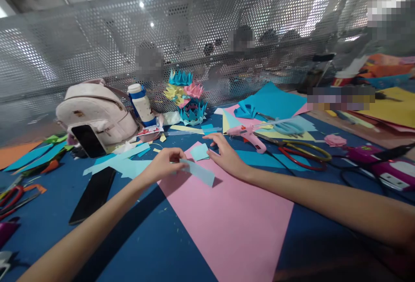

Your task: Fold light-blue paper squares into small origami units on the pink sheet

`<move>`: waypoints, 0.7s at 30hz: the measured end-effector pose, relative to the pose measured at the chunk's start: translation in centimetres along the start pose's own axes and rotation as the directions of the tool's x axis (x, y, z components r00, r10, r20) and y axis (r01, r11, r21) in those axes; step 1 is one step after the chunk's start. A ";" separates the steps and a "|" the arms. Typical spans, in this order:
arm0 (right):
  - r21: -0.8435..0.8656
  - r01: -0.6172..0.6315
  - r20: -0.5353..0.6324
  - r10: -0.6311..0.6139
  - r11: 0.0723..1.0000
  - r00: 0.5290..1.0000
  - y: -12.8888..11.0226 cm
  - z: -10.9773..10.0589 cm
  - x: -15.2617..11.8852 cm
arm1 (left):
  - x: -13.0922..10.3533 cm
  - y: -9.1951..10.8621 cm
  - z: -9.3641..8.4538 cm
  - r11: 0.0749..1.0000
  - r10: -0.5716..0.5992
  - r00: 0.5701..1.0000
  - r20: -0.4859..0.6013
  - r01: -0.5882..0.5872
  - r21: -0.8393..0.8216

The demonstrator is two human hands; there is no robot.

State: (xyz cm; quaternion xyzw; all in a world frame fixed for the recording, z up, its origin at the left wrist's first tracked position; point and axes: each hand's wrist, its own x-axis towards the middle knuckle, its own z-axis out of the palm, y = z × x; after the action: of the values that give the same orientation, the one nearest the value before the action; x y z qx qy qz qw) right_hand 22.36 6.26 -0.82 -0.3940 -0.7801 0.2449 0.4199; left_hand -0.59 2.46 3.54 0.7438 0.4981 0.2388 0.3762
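Observation:
Between the thumb and fingers of my left hand (167, 161) is one end of a light blue paper strip (201, 173), its other end slanting right above a pink paper sheet (236, 217). A small light blue paper piece (199, 152) lies on the upper part of that sheet. My right hand (226, 154) is beside this piece, fingers apart and curved, with the thumb at or near its edge; I cannot tell whether they touch. Right of my hand, a pink glue gun (248, 135) rests on papers.
A backpack (94, 109) with a phone (88, 140), a bottle (141, 104) and folded paper flowers (193, 111) stand along the perforated metal screen (194, 27). Another phone (94, 193) lies left. Scissors (304, 154) and a purple power strip (384, 167) with cables are at right.

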 end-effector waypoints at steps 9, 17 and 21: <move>0.165 0.252 0.092 -0.269 0.954 0.959 -2.2 -0.1 -0.7 | -1.4 0.6 1.0 0.873 -0.188 0.964 -0.190 0.075 -0.481; 0.224 0.314 0.203 -0.359 0.923 0.911 -2.2 -0.5 -1.1 | -0.5 0.2 3.1 0.830 -0.172 0.979 -0.106 0.086 -0.551; 0.175 0.300 0.295 -0.341 0.938 0.893 -2.4 -0.7 -1.0 | -0.7 0.1 4.3 0.782 -0.142 0.984 -0.108 0.044 -0.622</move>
State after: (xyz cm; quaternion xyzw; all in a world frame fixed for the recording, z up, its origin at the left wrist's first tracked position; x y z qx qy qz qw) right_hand 22.24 4.11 0.81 -0.1876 -0.8753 0.2813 0.3457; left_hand 2.29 0.42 1.04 0.5346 0.4557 0.4243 0.5714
